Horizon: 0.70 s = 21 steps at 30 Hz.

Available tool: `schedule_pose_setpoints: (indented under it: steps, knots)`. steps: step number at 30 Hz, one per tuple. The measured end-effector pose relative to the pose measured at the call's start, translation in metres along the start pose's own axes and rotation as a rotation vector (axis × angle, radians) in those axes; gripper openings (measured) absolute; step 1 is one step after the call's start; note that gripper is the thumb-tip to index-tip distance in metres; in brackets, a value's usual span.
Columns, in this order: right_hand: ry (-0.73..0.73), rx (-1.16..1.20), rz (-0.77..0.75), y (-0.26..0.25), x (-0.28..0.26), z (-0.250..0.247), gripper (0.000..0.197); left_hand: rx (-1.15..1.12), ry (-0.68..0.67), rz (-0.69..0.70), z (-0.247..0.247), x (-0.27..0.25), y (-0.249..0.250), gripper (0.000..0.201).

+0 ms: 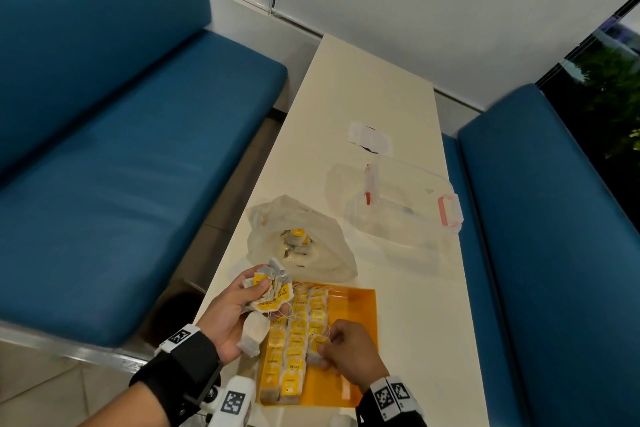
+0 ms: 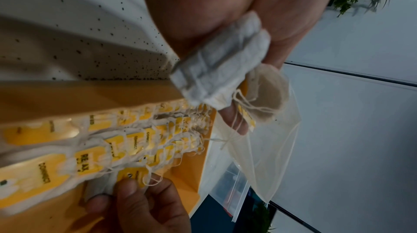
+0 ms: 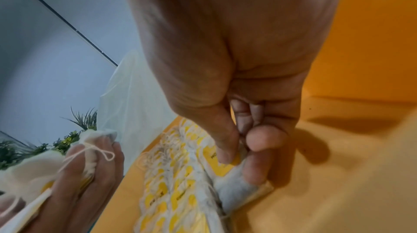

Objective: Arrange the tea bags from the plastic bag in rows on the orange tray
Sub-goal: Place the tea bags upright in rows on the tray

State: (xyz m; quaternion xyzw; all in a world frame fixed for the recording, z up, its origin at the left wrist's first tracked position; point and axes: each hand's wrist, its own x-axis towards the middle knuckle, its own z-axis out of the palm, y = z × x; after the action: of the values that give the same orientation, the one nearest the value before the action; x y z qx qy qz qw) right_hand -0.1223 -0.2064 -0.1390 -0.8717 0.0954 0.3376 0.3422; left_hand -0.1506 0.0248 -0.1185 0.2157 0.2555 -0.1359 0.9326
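The orange tray (image 1: 360, 308) lies at the table's near end with three rows of yellow-tagged tea bags (image 1: 294, 336) along its left side. My right hand (image 1: 346, 350) pinches one tea bag (image 3: 239, 190) by its yellow tag at the near end of the third row, low on the tray floor. My left hand (image 1: 232, 308) hovers over the tray's left edge and grips a bunch of tea bags (image 1: 266, 291), with one bag (image 2: 216, 71) dangling from it. The translucent plastic bag (image 1: 304, 239) lies just beyond the tray, open, with a few tea bags inside.
A clear plastic box (image 1: 408, 204) with red latches sits farther up the narrow white table (image 1: 381, 80). A white paper patch (image 1: 370, 137) lies beyond it. Blue cushioned benches (image 1: 121, 149) flank the table on both sides.
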Motion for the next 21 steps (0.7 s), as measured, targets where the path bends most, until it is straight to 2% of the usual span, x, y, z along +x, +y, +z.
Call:
schedule_pose_setpoints:
  steps: [6,14,19,21]
  knots:
    - [0.078,0.022,0.006,-0.001,0.002,0.007,0.021,0.011,0.023,-0.021,0.0,0.001,-0.004,0.046]
    - [0.089,0.074,0.016,-0.009,0.004,0.007,0.023,-0.007,0.026,-0.035,-0.001,0.003,-0.005,0.05]
    - [0.124,0.025,0.02,-0.015,0.0,0.01,0.025,-0.018,0.028,-0.039,0.0,0.002,-0.005,0.05]
    - [0.181,-0.067,-0.026,-0.019,-0.003,0.008,0.026,-0.021,0.026,-0.034,0.001,0.001,-0.004,0.048]
